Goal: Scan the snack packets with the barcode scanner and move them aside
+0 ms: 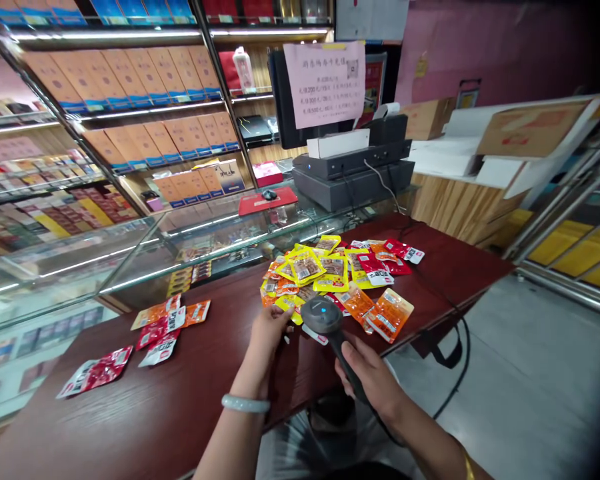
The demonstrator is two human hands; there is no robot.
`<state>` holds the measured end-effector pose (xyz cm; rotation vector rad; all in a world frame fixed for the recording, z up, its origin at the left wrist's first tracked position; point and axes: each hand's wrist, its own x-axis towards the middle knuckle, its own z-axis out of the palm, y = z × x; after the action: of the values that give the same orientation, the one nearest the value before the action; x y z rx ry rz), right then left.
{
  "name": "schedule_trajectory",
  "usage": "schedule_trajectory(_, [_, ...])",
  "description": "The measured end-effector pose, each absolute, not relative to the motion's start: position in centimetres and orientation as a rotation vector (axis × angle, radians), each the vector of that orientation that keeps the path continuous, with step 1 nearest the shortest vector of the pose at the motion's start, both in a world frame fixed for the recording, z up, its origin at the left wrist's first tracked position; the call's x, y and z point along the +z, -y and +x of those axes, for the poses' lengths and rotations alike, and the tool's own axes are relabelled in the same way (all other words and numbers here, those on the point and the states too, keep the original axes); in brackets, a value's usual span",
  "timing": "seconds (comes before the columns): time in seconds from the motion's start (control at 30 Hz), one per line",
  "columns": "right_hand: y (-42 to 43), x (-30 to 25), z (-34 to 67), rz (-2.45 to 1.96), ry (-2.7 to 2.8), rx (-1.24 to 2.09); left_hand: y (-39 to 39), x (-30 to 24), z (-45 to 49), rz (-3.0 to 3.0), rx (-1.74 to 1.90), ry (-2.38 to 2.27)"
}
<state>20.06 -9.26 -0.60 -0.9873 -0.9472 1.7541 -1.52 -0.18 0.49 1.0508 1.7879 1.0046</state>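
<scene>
My right hand (pixel 373 380) is wrapped round the handle of a dark barcode scanner (pixel 325 319), whose head points at a pile of snack packets (pixel 337 273) on the dark red wooden counter (pixel 180 400). My left hand (pixel 270 330) reaches into the near edge of that pile, fingers pinched on a yellow packet (pixel 289 307) just left of the scanner head. It wears a pale bangle at the wrist. The pile holds several yellow, orange and red sachets.
A smaller group of red and orange packets (pixel 155 330) lies to the left on the counter. Behind stand a glass display case (pixel 130 260), a cash register with monitor (pixel 353 167), shelves of boxed goods, and a scanner cable (pixel 457 360) hanging off the counter's right edge.
</scene>
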Motion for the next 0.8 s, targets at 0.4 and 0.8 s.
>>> schedule_trajectory(0.4, [9.7,-0.9,19.5,-0.969,0.968,1.747,1.1,3.1,-0.8,0.345,1.109,-1.21])
schedule_trajectory(0.8, [9.3,-0.8,20.2,-0.978,0.977,1.669,1.6,2.6,0.5,0.656,1.035,-1.291])
